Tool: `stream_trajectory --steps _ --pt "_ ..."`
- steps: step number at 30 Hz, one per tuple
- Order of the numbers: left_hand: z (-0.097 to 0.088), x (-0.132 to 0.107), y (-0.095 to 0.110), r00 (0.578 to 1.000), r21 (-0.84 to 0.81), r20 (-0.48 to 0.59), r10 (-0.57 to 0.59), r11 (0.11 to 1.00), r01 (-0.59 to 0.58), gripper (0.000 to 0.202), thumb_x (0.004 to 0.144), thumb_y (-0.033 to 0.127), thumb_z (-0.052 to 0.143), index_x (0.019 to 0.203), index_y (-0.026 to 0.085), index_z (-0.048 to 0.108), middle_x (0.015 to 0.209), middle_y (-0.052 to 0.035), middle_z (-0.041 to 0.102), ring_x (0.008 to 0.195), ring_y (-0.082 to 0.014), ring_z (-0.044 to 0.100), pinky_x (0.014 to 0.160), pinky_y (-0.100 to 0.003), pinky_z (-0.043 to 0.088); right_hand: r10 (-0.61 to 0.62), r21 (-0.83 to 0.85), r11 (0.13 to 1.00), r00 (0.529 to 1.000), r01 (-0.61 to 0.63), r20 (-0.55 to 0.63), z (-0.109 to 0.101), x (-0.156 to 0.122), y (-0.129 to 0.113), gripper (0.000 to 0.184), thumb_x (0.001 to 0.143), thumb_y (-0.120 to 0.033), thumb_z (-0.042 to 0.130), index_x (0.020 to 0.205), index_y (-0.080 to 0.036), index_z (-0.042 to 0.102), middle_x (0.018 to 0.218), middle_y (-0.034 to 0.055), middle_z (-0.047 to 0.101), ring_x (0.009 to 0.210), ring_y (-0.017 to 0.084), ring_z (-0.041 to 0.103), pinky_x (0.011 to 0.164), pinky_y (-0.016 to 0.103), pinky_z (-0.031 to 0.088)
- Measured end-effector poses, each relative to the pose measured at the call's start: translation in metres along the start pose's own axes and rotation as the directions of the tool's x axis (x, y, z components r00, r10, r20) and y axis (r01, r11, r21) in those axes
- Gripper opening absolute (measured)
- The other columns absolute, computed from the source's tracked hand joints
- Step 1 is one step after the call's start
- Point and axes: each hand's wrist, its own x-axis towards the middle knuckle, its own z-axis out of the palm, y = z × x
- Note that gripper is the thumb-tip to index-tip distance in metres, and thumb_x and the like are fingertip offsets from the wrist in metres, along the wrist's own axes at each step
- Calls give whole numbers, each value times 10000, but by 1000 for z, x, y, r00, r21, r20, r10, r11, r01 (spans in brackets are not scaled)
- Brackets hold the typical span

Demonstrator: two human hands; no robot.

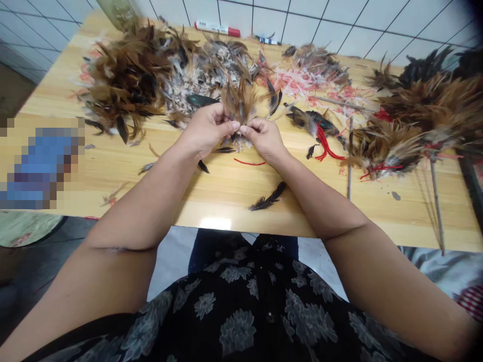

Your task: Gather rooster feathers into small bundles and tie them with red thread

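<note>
Bench edge [241, 227] runs just beyond my lap, with a loose dark feather [267, 197] lying at 1 o'clock. My left hand [207, 131] and right hand [265, 141] meet at 12 o'clock, each nearly closed, their fingertips pinching a tuft of brown feathers [238, 104] from either side; the tight pinch seems to keep its base gathered. Red thread [249, 162] lies just below them. Heaped brown feathers [126, 75] sit at 11 o'clock, red-tied bunches [385, 151] at 2 o'clock, and a red-capped marker [218, 28] lies near the far tiled wall [302, 20].
</note>
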Motion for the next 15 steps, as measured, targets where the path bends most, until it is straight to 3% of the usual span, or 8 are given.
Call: stream_trajectory --steps 4,9,12,15 --pt "0 -1 0 1000 30 -13 -20 999 20 765 715 719 1308 945 261 740 834 29 679 852 -210 587 800 -383 448 -77 -63 995 995 81 57 -4 3 11 667 1065 -628 1039 762 -241 588 835 -27 579 892 171 586 921 350 502" --pt "-1 -5 1 999 20 -1 -35 999 35 822 737 733 1318 890 287 645 777 51 700 793 -203 590 769 -374 485 -144 -268 947 981 176 133 -3 3 18 493 1162 -489 913 842 -234 639 1018 40 711 1037 224 699 1007 382 561" --pt "-2 -6 1 998 26 11 -62 998 61 744 899 637 1273 876 274 625 782 43 737 767 -200 641 774 -377 530 -177 -414 881 971 229 161 -1 0 17 333 1222 -374 791 933 -224 716 1177 96 788 1198 278 754 1095 417 601" --pt "1 -8 3 995 51 -29 -91 994 93 580 1063 408 1181 915 242 645 777 57 723 878 -205 743 865 -359 565 -192 -512 818 964 261 185 -1 -4 14 235 1252 -314 704 1058 -217 793 1307 135 831 1311 314 773 1173 454 640"
